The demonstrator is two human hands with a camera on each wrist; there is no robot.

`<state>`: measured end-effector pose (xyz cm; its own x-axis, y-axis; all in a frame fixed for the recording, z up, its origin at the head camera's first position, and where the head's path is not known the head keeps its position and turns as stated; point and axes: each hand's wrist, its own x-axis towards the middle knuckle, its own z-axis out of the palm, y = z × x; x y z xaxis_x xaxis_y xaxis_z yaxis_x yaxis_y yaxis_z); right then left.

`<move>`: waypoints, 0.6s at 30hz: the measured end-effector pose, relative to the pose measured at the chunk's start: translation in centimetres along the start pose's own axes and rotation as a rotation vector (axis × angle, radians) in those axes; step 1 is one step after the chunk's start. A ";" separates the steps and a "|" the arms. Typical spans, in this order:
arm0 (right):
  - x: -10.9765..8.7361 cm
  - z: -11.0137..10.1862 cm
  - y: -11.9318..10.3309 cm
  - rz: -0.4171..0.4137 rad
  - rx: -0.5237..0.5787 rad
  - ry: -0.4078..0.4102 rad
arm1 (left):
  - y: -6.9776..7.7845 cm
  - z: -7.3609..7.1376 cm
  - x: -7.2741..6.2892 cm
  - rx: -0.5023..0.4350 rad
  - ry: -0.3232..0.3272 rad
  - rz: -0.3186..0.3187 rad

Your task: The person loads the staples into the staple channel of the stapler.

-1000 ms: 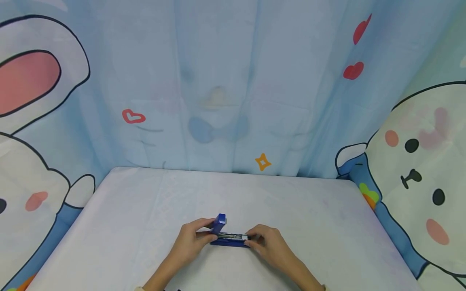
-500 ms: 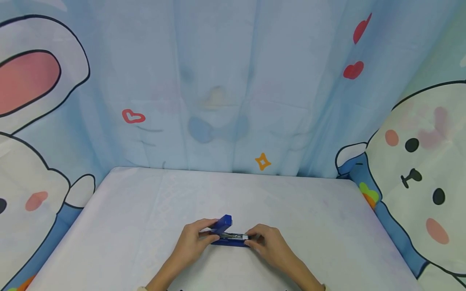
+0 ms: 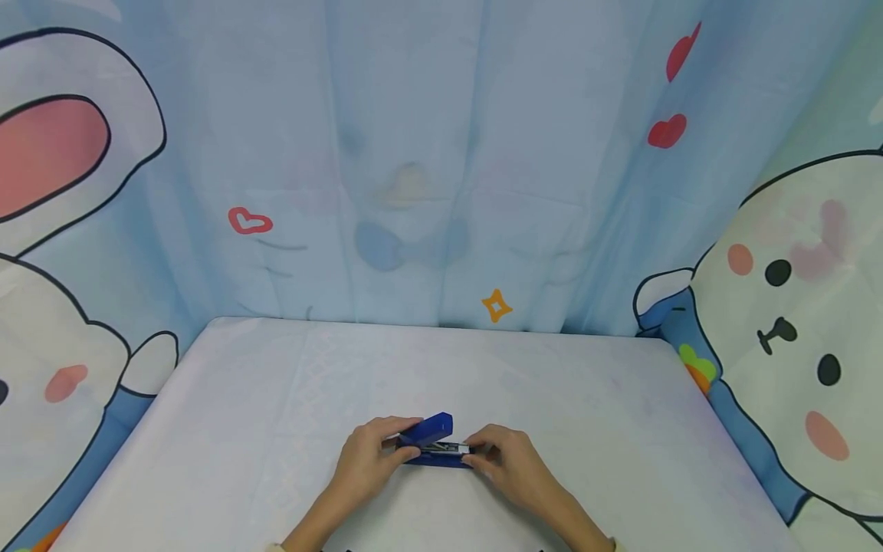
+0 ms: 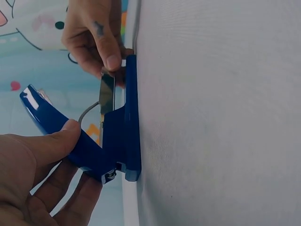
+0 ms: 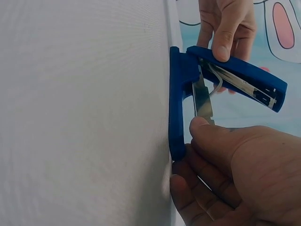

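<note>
In the head view, both ends of a glossy blue stapler with metal inner parts are partly hidden, its hinge end by the left hand and its front end by the right hand; the forearms run off the bottom edge, with only slivers of pale yellow sleeve showing. Whether staples lie inside is hard to make out. The left hand's fingers are clamped on the stapler's blue upper arm, the thumb on its outer face near the hinge; the other fingertips are partly hidden behind it. The right hand's fingers close on the front end, the thumb against the tip of the silvery metal rail and the other fingers around the end of the blue base, their exact contact partly covered. The stapler sits between the hands, towards the near side of a white counter, its base flat on the surface and its upper arm tilted up, apart from the rail. A bent grey wire arcs between arm and rail. Behind the counter hangs a light blue curtain printed with red hearts and white cartoon animals, cut off at both sides.
</note>
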<state>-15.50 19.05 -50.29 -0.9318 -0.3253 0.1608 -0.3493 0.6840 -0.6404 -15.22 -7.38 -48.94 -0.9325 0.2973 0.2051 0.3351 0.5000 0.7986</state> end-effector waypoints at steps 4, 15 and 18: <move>0.1 0.0 0.0 0.016 -0.002 -0.004 | 0.1 0.1 0.0 0.036 0.004 -0.005; -0.1 -0.1 0.1 -0.015 0.024 0.010 | 0.0 0.4 0.0 0.103 0.020 0.000; -0.1 -0.1 0.1 -0.025 0.027 0.016 | 0.0 0.4 0.0 0.122 0.025 0.004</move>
<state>-15.50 19.21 -50.30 -0.9243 -0.3318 0.1886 -0.3700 0.6578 -0.6561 -15.17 -7.00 -49.15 -0.9338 0.2794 0.2233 0.3509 0.5947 0.7234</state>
